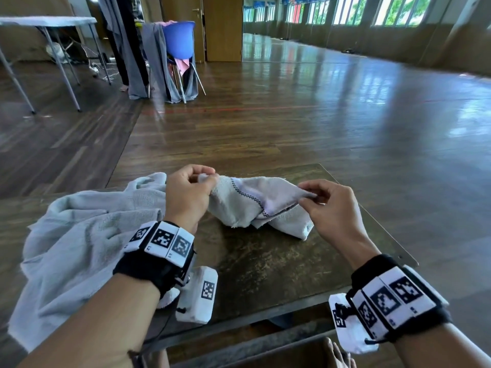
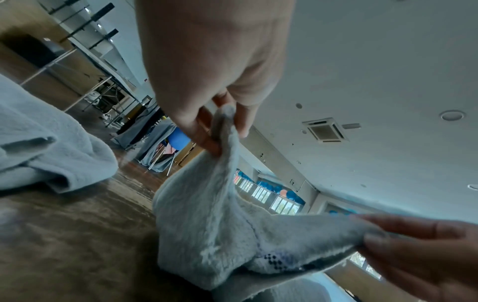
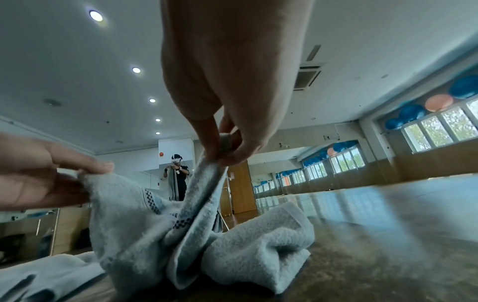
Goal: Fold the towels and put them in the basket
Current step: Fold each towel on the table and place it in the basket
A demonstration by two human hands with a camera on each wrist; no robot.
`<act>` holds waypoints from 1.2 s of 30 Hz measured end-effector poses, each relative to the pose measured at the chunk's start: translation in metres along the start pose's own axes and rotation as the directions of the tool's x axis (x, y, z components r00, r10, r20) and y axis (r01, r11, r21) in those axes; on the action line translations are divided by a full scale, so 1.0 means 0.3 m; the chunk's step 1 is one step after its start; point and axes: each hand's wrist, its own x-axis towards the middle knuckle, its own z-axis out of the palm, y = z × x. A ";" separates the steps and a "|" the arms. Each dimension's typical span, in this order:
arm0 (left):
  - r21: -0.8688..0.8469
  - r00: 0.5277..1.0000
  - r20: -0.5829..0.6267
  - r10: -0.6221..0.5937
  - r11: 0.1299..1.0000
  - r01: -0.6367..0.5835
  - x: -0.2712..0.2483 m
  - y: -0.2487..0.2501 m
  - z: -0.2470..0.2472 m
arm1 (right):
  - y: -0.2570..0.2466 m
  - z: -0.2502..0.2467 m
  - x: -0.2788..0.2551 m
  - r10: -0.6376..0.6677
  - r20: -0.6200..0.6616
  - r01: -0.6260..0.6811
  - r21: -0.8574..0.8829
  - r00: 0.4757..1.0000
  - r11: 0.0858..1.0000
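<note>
On the table [image 1: 265,261], small towel [image 1: 247,205] stretched left-right, both hands pinching corners

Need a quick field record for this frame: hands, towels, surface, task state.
left hand: pinches one corner of the small towel
right hand: pinches another corner of it
small towel: checked stripe, crumpled, raised at both corners, rest lying on the table
large towel: unfolded heap on the table, left of the small one
basket: not clearly in view
task state: neither towel folded yet
</note>
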 end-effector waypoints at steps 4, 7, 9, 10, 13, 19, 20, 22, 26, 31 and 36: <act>0.296 0.996 0.087 0.008 0.955 -0.034 -0.014 -0.015 0.012 | -0.017 0.027 0.000 -0.038 -0.023 0.038 0.019 0.999 0.999; 0.580 0.961 0.267 0.069 0.785 -0.218 -0.060 -0.016 0.041 | -0.044 0.050 -0.005 -0.050 0.034 0.049 0.034 0.998 0.998; 0.628 0.921 0.372 0.118 0.698 -0.344 -0.098 -0.006 0.067 | -0.059 0.061 -0.016 -0.068 0.075 0.065 0.039 0.995 0.997; 0.623 0.900 0.410 0.145 0.676 -0.393 -0.111 0.000 0.081 | -0.065 0.066 -0.019 -0.073 0.100 0.069 0.045 0.992 0.997; 0.563 0.829 0.520 0.205 0.647 -0.514 -0.124 0.008 0.106 | -0.087 0.081 -0.026 -0.110 0.206 0.097 0.070 0.972 0.993; 0.502 0.857 0.467 0.215 0.734 -0.458 -0.115 0.001 0.099 | -0.069 0.091 -0.027 -0.112 0.238 0.089 0.104 0.965 0.991; 0.549 0.869 0.442 0.224 0.698 -0.459 -0.106 -0.003 0.095 | -0.056 0.082 -0.031 -0.100 0.237 0.077 0.104 0.966 0.992; 0.559 0.865 0.437 0.247 0.679 -0.476 -0.088 -0.002 0.088 | -0.032 0.057 -0.044 -0.100 0.243 0.072 0.119 0.965 0.990; 0.495 0.763 0.572 0.300 0.616 -0.613 -0.112 -0.002 0.113 | -0.001 0.017 -0.074 -0.127 0.294 0.113 0.066 0.947 0.991; 0.427 0.695 0.622 0.360 0.588 -0.687 -0.160 -0.004 0.179 | 0.004 -0.020 -0.078 -0.094 0.320 0.092 0.021 0.943 0.996; 0.346 0.626 0.715 0.312 0.620 -0.704 -0.144 0.010 0.180 | 0.015 -0.080 -0.040 -0.133 0.239 0.161 -0.099 0.962 0.982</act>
